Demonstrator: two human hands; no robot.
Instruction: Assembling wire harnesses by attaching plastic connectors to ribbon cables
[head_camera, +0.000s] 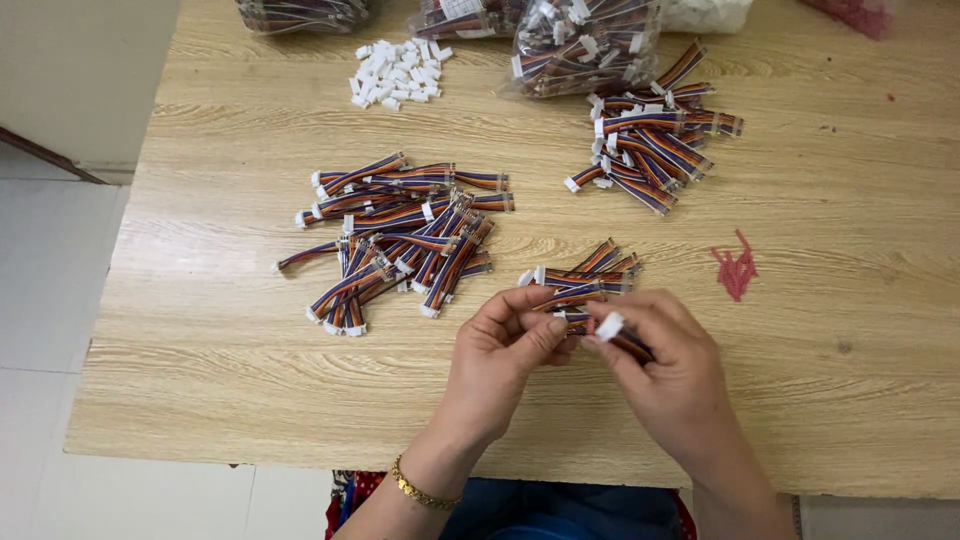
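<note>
From the head camera, the person's left hand (505, 345) and right hand (655, 360) meet over the near middle of the wooden table (850, 300). The left fingers are closed on one end of a short striped ribbon cable (575, 318), and the right thumb and forefinger are pinched on a small white plug (609, 325) at its other end. The cable is lifted just above the table, right in front of a small heap of cables (585, 275).

The cable looks very light and floppy, bending wherever it is not held, so the hard plastic plug seems the surest place to take hold; the smooth plug is tiny and may slip from the fingertips, and the thin wires look easy to kink where they enter it.

To the left lies a larger pile of cables (400, 240), further back on the right another pile (650, 140), and near the far edge a scatter of loose white plugs (398, 72) beside a clear bag of cables (585, 45). A red scrap (735, 268) lies to the right
</note>
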